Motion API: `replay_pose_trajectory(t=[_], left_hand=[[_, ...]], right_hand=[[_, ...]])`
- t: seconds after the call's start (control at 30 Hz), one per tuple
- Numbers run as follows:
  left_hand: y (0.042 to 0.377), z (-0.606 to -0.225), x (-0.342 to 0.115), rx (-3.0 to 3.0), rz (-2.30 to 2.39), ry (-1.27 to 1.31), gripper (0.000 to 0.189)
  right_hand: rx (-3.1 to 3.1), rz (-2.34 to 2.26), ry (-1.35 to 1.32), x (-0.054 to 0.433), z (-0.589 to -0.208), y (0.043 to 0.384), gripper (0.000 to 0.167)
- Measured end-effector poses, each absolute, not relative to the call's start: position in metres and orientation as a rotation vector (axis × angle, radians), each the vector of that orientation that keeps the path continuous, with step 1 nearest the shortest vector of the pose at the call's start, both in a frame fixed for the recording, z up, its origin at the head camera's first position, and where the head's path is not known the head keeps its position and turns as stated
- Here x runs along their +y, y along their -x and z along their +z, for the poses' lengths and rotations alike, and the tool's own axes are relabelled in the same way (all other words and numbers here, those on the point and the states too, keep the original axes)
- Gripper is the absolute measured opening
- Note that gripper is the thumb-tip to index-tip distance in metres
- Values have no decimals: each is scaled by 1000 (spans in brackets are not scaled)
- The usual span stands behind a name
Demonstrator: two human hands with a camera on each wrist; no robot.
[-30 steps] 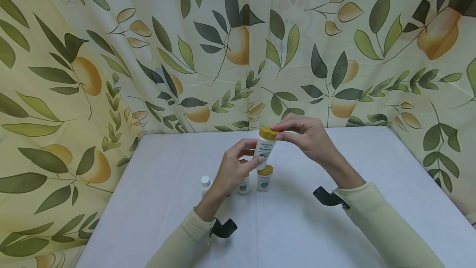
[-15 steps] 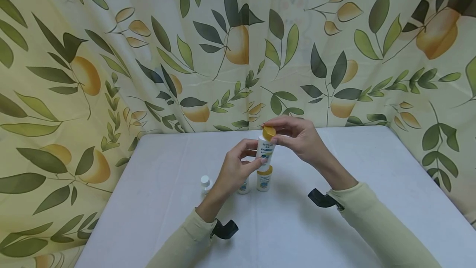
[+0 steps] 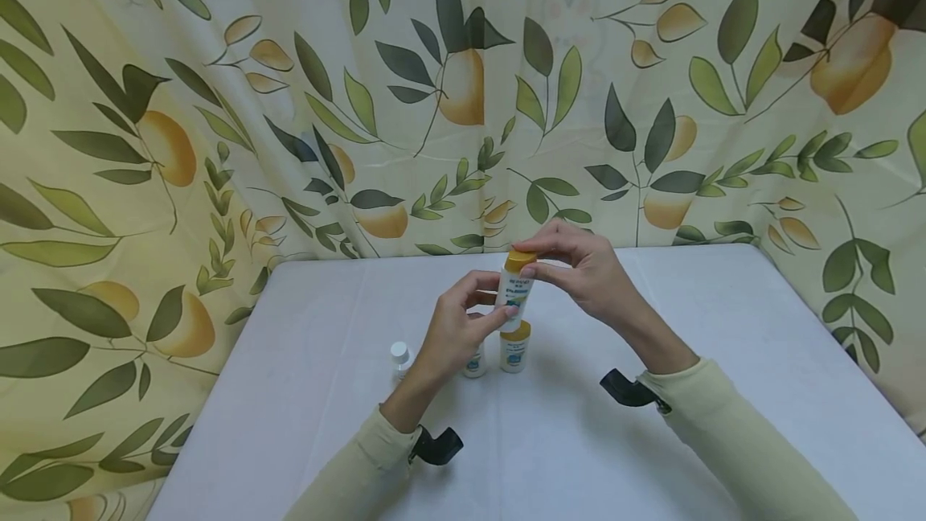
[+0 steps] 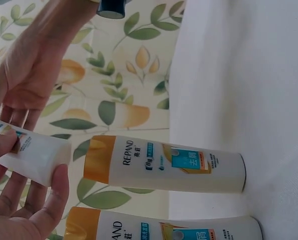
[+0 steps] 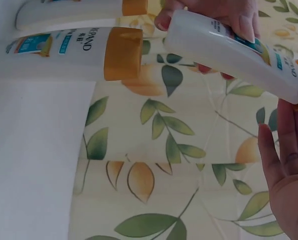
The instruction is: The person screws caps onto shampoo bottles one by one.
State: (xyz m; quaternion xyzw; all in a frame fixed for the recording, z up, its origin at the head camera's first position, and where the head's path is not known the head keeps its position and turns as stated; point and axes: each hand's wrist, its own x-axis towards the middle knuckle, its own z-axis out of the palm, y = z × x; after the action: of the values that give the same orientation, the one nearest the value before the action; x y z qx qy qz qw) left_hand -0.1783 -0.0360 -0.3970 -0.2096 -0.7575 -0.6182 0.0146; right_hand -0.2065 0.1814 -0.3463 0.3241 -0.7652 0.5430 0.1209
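A white shampoo bottle (image 3: 512, 297) with an orange cap (image 3: 519, 261) is held in the air, leaning slightly to the right at its top. My left hand (image 3: 457, 318) grips its body, thumb across the label. At the top, the thumb and fingers of my right hand (image 3: 584, 270) pinch the cap. The left wrist view shows the bottle's lower half (image 4: 38, 156); its cap is outside that view. Just below the held bottle, a matching shampoo bottle (image 4: 189, 165) stands upright on the table. Another such bottle (image 3: 473, 362) stands to its left, partly hidden by my left hand.
A small bottle with a white cap (image 3: 400, 353) stands left of the shampoo bottles, partly behind my left forearm. The white-covered table (image 3: 579, 457) ends at a curtain (image 3: 289, 143) with leaf and fruit prints. Each wrist carries a black camera mount (image 3: 437, 447).
My right hand has shifted slightly left over the bottle's top. Half a second ago the cap looked tilted on the bottle; now it lines up with the body. My left hand has barely moved.
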Motion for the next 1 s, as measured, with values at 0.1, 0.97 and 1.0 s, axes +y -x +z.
replay_pose_trajectory(t=[0.1, 0.97, 1.0], left_hand=[[178, -398, -37, -2347, -1928, 636, 40], [176, -401, -38, -2341, -1955, 646, 40], [176, -402, -38, -2338, -1954, 646, 40]], right_hand=[[-2276, 1552, -932, 184, -345, 206, 33], [-2298, 1578, -981, 188, -346, 209, 38], [-2303, 1579, -981, 187, -346, 209, 38]])
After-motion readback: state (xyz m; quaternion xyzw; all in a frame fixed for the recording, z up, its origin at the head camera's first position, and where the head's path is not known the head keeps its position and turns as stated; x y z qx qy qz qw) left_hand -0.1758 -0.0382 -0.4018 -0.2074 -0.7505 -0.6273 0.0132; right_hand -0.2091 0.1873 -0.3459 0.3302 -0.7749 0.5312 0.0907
